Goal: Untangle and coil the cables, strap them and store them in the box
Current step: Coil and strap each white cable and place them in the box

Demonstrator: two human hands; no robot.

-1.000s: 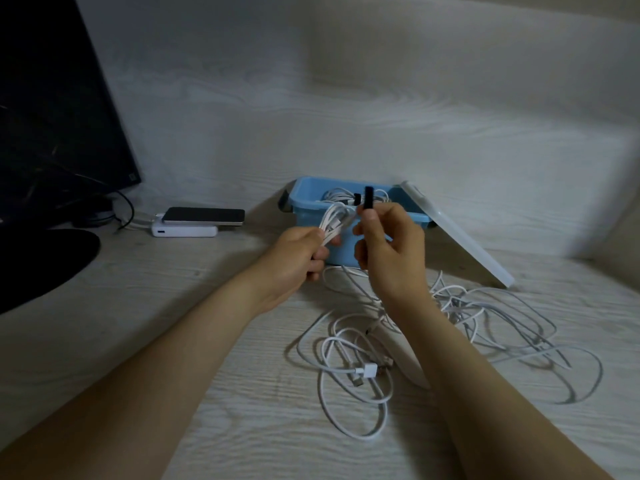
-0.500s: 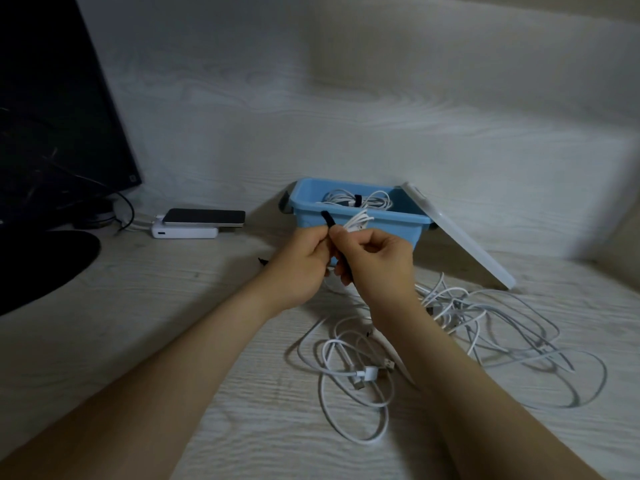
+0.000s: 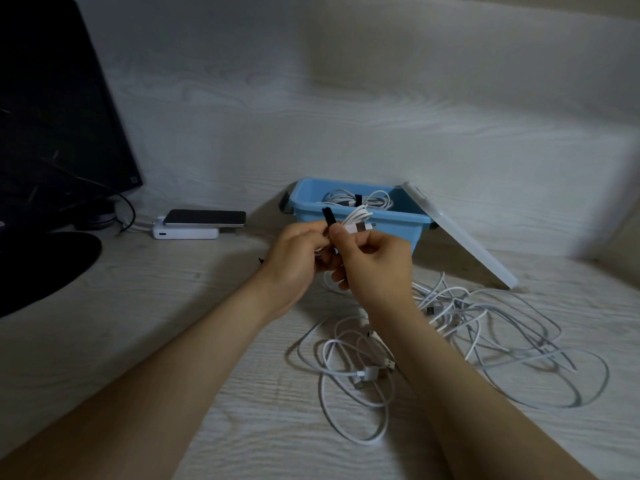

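My left hand [image 3: 300, 251] and my right hand [image 3: 375, 261] meet in front of the blue box [image 3: 391, 225]. Between them they hold a small coiled white cable [image 3: 358, 221], its plug end poking out to the right. A black strap [image 3: 328, 218] sticks up between my thumbs, pinched by my right hand against the coil. Inside the box lies a strapped white coil [image 3: 356, 199]. Loose tangled white cables [image 3: 485, 320] lie on the desk to the right, and another loose cable [image 3: 349, 372] lies below my hands.
The box's white lid [image 3: 460, 237] leans against its right side. A phone on a white power bank [image 3: 194, 225] sits to the left. A dark monitor [image 3: 52, 116] with its round base stands at the far left. A wall rises close behind the box.
My right hand has brought the black strap down from above the coil to the left side of it, and both hands have closed together around the coil.
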